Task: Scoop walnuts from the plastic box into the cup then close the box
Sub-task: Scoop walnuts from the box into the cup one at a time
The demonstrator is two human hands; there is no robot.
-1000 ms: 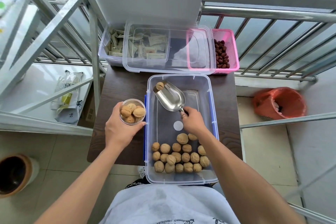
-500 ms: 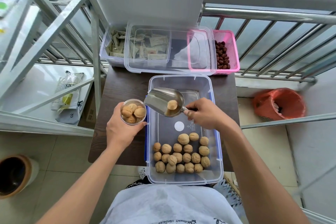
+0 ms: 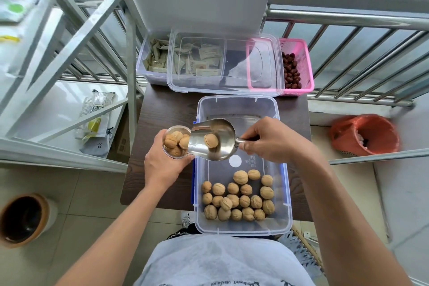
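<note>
**At the cup's rim: one walnut about to tip in**

The scoop (image 3: 212, 140) has swung left from over the plastic box (image 3: 242, 109) and now overlaps the cup (image 3: 173, 144), its walnut (image 3: 211, 140) unpoured. Right hand (image 3: 269, 139) pinches the handle; left hand (image 3: 164, 162) wraps the cup. The lid (image 3: 222, 62) waits behind

Scoop (image 3: 212, 140) with one walnut (image 3: 211, 140), seemingly touching cup (image 3: 175, 141) rim
</note>
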